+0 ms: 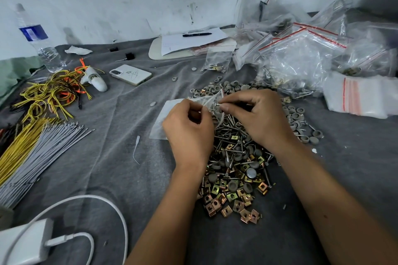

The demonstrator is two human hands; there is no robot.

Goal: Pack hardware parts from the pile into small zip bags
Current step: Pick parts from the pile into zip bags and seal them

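While the left hand (189,123) pinches the limp, slippery zip bag (163,118) by its mouth, right hand (256,112) fingers pinch a small screw (218,104); grip near its head.

Single head view, looking forward-down, close over grey cloth (120,127) worktop.

Soft even light, faint shadows, wide-angle bending at edges, far right corner blurred, centre sharp
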